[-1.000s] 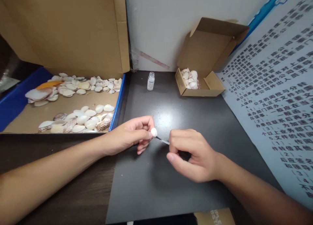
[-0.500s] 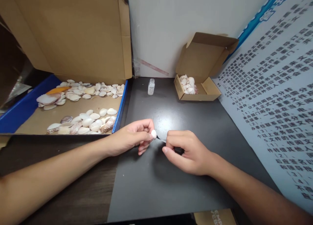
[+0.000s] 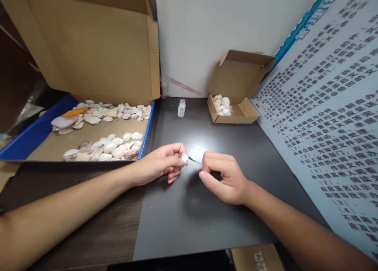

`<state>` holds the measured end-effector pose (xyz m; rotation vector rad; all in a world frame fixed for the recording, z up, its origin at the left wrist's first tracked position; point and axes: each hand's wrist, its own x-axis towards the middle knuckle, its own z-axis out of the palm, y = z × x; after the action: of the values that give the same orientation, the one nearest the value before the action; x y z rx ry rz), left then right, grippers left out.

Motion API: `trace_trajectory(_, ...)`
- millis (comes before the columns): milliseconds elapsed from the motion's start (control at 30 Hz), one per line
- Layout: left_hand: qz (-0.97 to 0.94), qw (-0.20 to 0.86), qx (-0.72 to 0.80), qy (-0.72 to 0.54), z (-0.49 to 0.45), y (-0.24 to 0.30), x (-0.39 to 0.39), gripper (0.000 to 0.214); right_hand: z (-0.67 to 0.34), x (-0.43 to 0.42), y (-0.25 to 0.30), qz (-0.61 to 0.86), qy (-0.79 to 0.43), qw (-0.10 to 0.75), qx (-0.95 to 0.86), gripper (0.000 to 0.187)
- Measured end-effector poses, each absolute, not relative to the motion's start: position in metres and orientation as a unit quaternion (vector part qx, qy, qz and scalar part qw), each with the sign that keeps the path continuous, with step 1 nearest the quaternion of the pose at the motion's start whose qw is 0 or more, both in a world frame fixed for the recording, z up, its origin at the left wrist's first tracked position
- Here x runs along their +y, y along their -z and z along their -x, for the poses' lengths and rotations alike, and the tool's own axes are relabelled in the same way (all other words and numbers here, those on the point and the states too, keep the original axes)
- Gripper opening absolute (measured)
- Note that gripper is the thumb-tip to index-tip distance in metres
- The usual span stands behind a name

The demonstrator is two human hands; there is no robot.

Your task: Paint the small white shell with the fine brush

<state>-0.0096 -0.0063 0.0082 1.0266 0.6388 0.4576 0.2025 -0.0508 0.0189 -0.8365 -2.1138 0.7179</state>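
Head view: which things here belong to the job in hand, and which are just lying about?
In the job:
small white shell, in the left hand
thin dark-tipped tool, in the right hand
probably the uncapped bottle, blue-walled shell box and small shell box

Apparently just lying about:
printed sheet
lettered cardboard

Two bare arms are seen from the wearer's own viewpoint. The left forearm [image 3: 79, 204] is smooth, broad toward the left edge of view and narrowing evenly to an uncovered wrist [image 3: 134, 176]; the ungloved left grip [image 3: 161, 163] has slim fingers [image 3: 177, 148] and a straight, slender thumb [image 3: 174, 161]. The right forearm [image 3: 283, 216], likewise uncovered, tapers from the lower right corner to a bare wrist; the ungloved right grip [image 3: 224, 178] shows rounded knuckles [image 3: 232, 159] and a short thumbnail [image 3: 202, 174].
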Motion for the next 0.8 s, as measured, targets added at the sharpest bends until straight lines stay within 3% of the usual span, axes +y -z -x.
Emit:
trace_trajectory(167, -0.477, 0.8, 0.296, -0.215, 0.0098, -0.0083, -0.0063, 0.015, -0.202, -0.0518, -0.0139, 0.376, -0.285, 0.31, -0.826, 0.027)
trace_trajectory(333, -0.477, 0.796, 0.302, -0.217, 0.0089, -0.0086, -0.0082, 0.017, -0.2011, -0.0518, -0.0132, 0.328, -0.295, 0.354, -0.824, 0.026)
trace_trajectory(533, -0.475, 0.799, 0.3, -0.216, 0.0092, -0.005, -0.0068, 0.018, -0.1991, -0.0508, -0.0147, 0.385, -0.29, 0.318, -0.817, 0.024)
trace_trajectory(667, -0.476, 0.801, 0.292, -0.215, 0.0094, -0.0028, -0.0045, 0.017, -0.2003, -0.052, -0.016, 0.335, -0.298, 0.346, -0.824, 0.025)
trace_trajectory(800, -0.473, 0.803, 0.294, -0.213, 0.0103, -0.0038, -0.0039, 0.016, -0.2005, -0.0512, -0.0142, 0.352, -0.297, 0.306, -0.833, 0.028)
